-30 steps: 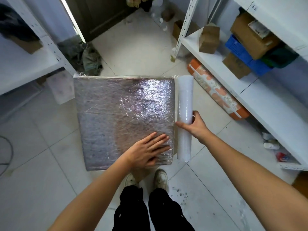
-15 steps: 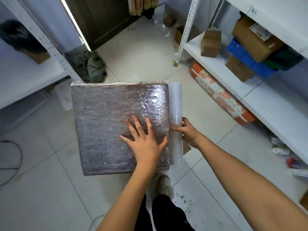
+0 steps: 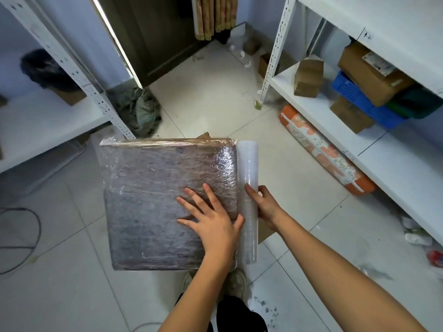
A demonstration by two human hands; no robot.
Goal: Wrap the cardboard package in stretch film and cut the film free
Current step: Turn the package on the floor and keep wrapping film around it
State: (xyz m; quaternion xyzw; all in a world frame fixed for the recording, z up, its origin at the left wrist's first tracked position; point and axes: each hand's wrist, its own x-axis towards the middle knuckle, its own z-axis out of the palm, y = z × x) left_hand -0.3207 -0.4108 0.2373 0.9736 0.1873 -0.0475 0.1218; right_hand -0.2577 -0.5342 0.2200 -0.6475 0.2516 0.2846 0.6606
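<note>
A flat square cardboard package [image 3: 153, 202], covered in shiny stretch film, is held above the tiled floor in front of me. My left hand [image 3: 211, 219] presses flat on its near right part, fingers spread. The roll of stretch film [image 3: 249, 200] stands lengthwise against the package's right edge. My right hand [image 3: 263, 204] grips the roll around its middle, thumb on top and fingers behind it.
White metal shelving [image 3: 335, 121] stands at the right with cardboard boxes [image 3: 369, 73] and a blue crate [image 3: 354, 97]; an orange patterned bag [image 3: 326, 149] lies below it. Another white shelf [image 3: 48, 121] is at the left. A cable [image 3: 31, 236] lies on the floor.
My left hand slid from the package's near edge up onto its right part with fingers spread. The roll moved in tight against the package's right edge.
</note>
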